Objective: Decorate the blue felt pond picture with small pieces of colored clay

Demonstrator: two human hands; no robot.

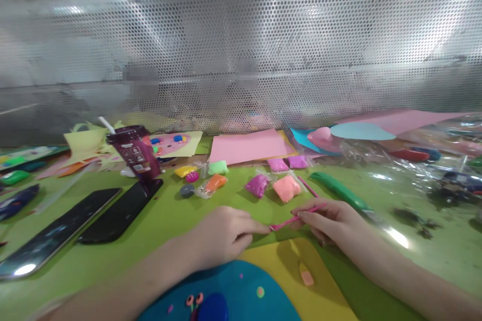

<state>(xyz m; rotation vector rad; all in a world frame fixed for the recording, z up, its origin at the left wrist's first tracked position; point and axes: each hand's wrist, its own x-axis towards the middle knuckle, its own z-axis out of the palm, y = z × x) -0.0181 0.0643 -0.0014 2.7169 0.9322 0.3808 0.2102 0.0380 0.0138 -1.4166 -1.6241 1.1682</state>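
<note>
My left hand (222, 235) and my right hand (327, 218) rest on the green table (161, 220), both pinched on the ends of a thin pink stick (291, 220) held between them. Just below lies a yellow sheet (301, 281) with a small peach clay piece (306, 277) on it. A blue craft shape (233, 298) with small clay dots sits nearest me. Beyond the hands lie bags of clay: magenta (257, 185), peach (286, 188), orange (214, 183).
Two dark phones (119, 214) (56, 233) lie at the left beside a maroon cup (133, 153) with a straw. A green-handled tool (341, 191) lies right of my hands. Pink paper (248, 146), clear plastic wrap (425, 160) and a perforated metal screen (263, 50) stand behind.
</note>
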